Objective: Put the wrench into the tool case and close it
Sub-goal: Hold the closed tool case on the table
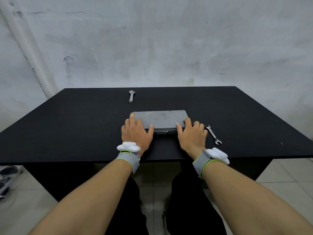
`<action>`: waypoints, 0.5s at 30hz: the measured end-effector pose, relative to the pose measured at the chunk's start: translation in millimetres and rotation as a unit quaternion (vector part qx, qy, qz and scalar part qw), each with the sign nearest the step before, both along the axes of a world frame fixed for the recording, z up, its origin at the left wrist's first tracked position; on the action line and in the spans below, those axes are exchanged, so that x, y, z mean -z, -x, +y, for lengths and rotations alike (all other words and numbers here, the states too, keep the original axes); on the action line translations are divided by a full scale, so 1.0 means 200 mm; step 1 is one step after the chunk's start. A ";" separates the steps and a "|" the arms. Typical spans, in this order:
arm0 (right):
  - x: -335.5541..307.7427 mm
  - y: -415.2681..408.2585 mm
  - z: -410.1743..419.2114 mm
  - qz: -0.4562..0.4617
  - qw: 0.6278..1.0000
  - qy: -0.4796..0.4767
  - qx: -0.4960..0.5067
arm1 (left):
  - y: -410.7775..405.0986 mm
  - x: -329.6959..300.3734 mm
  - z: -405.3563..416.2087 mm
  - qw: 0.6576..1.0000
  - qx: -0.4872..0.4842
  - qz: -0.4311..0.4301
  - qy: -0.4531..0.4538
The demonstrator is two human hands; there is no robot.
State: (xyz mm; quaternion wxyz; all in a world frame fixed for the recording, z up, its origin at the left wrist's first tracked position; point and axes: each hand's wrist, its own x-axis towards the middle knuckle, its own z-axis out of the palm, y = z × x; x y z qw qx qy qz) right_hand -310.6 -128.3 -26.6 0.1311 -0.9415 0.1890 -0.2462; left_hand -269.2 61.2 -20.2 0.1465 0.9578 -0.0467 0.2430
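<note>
A flat grey tool case (160,119) lies with its lid down in the middle of the black table (76,126). My left hand (136,133) rests on the case's left front corner, fingers spread over the lid, thumb at the front edge. My right hand (192,134) rests the same way on its right front corner. A small open-ended wrench (212,134) lies on the table just right of my right hand. An adjustable wrench (131,96) lies near the table's far edge, behind the case and to the left.
A rough white wall (152,39) rises right behind the table's far edge. Each wrist carries a grey band with a white device. Below the near edge are my dark-trousered legs and a tiled floor (288,172). Some clutter lies on the floor at far left.
</note>
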 end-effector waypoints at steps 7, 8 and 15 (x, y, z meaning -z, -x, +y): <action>0.00 0.00 0.00 -0.015 1.000 0.016 -0.003 | -0.07 -0.01 0.01 0.987 0.130 -0.030 -0.083; 0.00 0.00 0.00 -0.019 0.999 0.026 -0.001 | -0.07 0.00 0.01 0.986 0.140 -0.029 -0.089; 0.01 -0.01 0.02 -0.050 0.992 0.119 -0.012 | -0.08 0.02 0.03 0.985 0.147 -0.011 -0.091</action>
